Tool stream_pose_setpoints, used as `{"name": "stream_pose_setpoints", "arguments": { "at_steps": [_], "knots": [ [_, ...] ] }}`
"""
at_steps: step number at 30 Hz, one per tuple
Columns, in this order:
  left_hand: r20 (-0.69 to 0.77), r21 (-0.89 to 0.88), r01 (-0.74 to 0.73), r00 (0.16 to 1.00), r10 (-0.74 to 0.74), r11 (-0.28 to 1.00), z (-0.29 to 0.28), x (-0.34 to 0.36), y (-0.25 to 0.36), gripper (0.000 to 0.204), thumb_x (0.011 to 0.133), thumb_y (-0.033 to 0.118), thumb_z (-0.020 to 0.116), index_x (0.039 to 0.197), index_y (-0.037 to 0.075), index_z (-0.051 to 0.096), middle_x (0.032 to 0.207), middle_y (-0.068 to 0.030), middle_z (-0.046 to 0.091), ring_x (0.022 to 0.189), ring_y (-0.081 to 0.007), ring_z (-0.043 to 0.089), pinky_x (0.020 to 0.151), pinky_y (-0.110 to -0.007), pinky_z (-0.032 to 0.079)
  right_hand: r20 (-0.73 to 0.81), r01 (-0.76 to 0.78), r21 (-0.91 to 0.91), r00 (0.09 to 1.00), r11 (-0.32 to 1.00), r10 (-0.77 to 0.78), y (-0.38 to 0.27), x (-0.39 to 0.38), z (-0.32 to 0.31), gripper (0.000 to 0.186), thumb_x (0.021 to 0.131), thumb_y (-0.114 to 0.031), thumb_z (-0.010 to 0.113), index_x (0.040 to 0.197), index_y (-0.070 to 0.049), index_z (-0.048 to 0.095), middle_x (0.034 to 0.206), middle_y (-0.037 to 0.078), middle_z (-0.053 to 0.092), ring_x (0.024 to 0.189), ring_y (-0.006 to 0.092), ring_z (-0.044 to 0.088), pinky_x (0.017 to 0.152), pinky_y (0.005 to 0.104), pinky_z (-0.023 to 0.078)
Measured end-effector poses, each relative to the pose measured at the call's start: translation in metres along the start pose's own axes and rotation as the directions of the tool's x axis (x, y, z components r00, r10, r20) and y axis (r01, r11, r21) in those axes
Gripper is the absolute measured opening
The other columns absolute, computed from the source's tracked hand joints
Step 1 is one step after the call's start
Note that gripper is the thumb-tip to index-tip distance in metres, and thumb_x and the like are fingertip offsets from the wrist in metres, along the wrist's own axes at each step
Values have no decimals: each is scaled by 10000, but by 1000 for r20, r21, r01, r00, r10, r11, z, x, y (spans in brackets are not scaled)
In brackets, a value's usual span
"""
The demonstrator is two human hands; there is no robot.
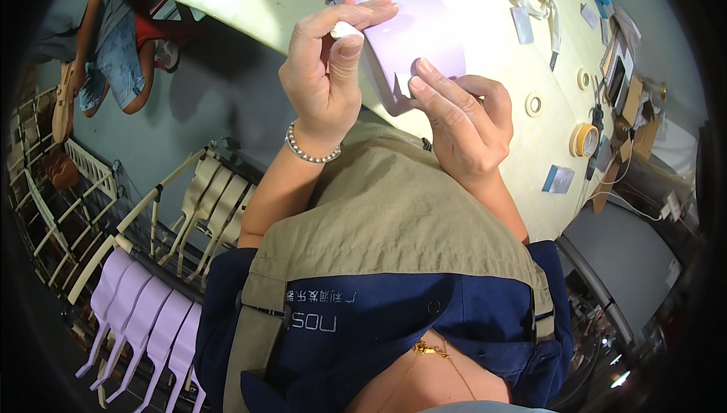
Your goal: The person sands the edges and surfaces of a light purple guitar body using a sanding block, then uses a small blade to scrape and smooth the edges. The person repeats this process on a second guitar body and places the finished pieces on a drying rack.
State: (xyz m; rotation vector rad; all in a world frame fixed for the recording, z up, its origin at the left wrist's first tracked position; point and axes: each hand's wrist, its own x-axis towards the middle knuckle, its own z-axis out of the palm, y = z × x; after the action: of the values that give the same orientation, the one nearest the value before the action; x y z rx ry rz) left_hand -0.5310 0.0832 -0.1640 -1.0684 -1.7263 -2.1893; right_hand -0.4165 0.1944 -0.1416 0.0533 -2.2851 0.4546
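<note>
A glossy lilac panel (413, 23), long and curved, lies on the pale table with its near end at the table's edge. My left hand (322, 72) is over the panel's left side, fingers stretched across it. Between its thumb and fingers it pinches a small white wad (346, 31), whose material I cannot make out. On the panel's near right corner rest two outstretched fingertips of my right hand (462, 125); its other fingers bend, and its thumb is hard to see. A small pale notch or flap shows at the panel's end beside these fingertips.
Rolls of tape (583, 140), a small sanding block (558, 179) and a crumpled white cloth (534, 4) lie on the pale table (500, 186). Lilac parts (144, 299) hang on a rack at lower left. Another person's legs (113, 72) show at upper left.
</note>
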Motion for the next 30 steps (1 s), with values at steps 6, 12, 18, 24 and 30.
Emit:
{"name": "stream_pose_setpoints", "arguments": {
  "at_steps": [6,12,18,24,30],
  "knots": [
    [2,38,-4,1000,4,999,2,0,0,234,964,230,438,1006,5,486,929,-141,677,983,-242,636,977,-381,413,-66,-40,9,997,999,41,-1,-1,7,263,532,-116,720,792,-82,699,927,4,693,626,134,516,546,221,398],
    [-9,50,16,1000,-15,999,3,-1,2,242,963,244,438,1006,11,488,925,-129,679,985,-238,636,978,-379,413,-30,-44,49,999,998,46,2,0,5,248,536,-97,733,780,-88,696,918,-4,695,625,130,517,532,215,401],
    [-7,50,17,1000,-17,999,3,-1,1,256,963,256,435,1008,8,484,927,-132,678,981,-242,637,970,-386,419,42,-184,160,983,970,180,-4,2,-1,294,567,-9,762,846,-73,695,932,45,692,696,158,542,594,235,453],
    [-4,61,18,1000,-18,998,3,-2,0,260,964,257,433,1006,5,483,932,-126,676,974,-244,640,967,-387,421,-12,-114,101,993,988,116,-1,2,5,297,535,-43,743,824,-89,692,928,10,690,654,138,526,562,224,424],
    [-5,52,22,1000,-22,998,4,-1,-1,258,964,255,435,1006,5,482,930,-124,677,975,-244,639,970,-388,417,5,-113,148,993,983,114,5,1,2,302,525,-66,737,823,-101,698,920,-6,691,628,128,511,533,219,408]
  ]
}}
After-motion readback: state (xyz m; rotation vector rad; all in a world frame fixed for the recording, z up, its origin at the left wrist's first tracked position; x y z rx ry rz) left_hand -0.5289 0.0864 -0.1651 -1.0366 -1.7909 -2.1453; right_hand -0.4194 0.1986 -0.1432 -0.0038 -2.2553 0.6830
